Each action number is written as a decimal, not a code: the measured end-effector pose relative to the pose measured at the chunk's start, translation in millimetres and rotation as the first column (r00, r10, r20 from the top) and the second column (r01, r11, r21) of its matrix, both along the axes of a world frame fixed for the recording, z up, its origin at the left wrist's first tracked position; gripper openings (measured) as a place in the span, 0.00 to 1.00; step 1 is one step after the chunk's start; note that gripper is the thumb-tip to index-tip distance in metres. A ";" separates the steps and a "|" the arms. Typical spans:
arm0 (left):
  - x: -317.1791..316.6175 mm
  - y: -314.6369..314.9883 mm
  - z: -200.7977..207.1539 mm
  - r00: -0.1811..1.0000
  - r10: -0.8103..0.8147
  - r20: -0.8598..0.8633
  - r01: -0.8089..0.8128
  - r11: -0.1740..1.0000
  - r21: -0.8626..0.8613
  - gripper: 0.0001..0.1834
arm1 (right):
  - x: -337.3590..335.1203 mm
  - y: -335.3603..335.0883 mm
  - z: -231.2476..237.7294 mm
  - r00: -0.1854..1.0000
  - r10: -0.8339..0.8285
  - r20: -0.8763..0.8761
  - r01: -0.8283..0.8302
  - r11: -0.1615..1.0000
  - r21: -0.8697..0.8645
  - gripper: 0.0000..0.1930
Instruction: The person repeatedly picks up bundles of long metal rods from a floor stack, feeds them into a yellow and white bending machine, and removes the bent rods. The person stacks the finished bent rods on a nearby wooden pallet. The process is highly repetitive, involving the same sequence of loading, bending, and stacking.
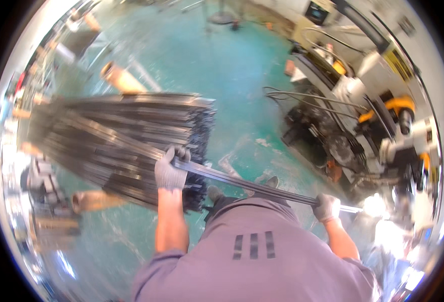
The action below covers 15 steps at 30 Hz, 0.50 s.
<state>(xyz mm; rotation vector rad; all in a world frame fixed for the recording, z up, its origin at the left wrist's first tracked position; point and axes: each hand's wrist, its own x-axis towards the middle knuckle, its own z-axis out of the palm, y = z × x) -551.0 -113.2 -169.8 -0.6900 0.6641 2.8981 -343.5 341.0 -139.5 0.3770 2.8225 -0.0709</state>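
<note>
The fingers of the left hand [171,170], in a pale grey glove, are closed around a thin bundle of long metal bars [252,186]. The right hand [326,208], gloved too, is wrapped round the same bars close to their right-hand end; its separate fingers are hard to make out.

The bars lie across the front of the person's body, just beyond the grey-purple shirt [262,241]. Their long axis slants from upper left to lower right. One end pokes a little past the right hand, toward a bright glare that washes out whatever is behind it. The other way, they run beyond the left hand and over a big pile of dark bars [156,103], where blur makes the far end impossible to pick out. I can't tell exactly how many are held.

The pile's own bars point roughly left to right, with ragged ends near the left hand. Two brown rounded supports [94,200] stick out from under it, mostly hidden. Below is a green floor [247,65]. The shoes [215,193] are partly covered by clothing and bars. To the right stands a machine [332,83] with a looping hose [317,99], its details smeared.
</note>
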 end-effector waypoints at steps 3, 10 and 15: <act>16.2 60.0 44.3 0.991 -0.078 0.112 0.082 0.996 -0.039 0.08 | 31.0 72.1 -34.8 0.995 -0.060 -0.081 0.061 0.998 0.010 0.04; -46.1 78.6 120.1 0.937 -0.103 -0.333 0.080 0.993 -0.082 0.08 | 121.8 244.0 -86.9 0.809 -0.510 -0.291 0.556 0.825 0.102 0.02; -55.8 220.5 113.3 0.848 -0.345 -0.403 0.279 0.936 -0.215 0.08 | 89.8 248.5 -114.7 -0.141 -0.941 0.307 0.182 -0.329 -0.927 0.12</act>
